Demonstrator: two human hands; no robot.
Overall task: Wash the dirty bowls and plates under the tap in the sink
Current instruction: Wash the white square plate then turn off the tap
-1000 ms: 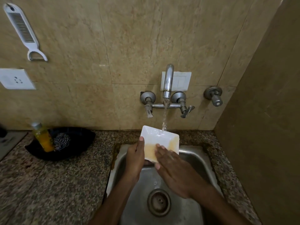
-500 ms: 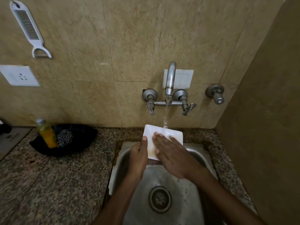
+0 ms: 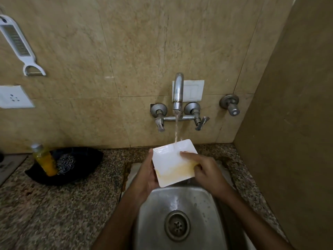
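While your left hand (image 3: 146, 175) grips the plate (image 3: 171, 159) at 9 o'clock and your right hand (image 3: 207, 172) pinches 3 o'clock over the sink (image 3: 180, 197), water (image 3: 176, 130) hits 12, but the stain (image 3: 173, 173) lies toward 6.

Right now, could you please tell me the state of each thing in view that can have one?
plate, tilted over the sink, yellow residue on its lower part.
tap, running onto the plate.
left hand, grips the plate's left edge.
right hand, index finger on the plate's face, other fingers curled at its right edge.
sink, wet, not filled.
bottle, upright, capped, in the black dish.
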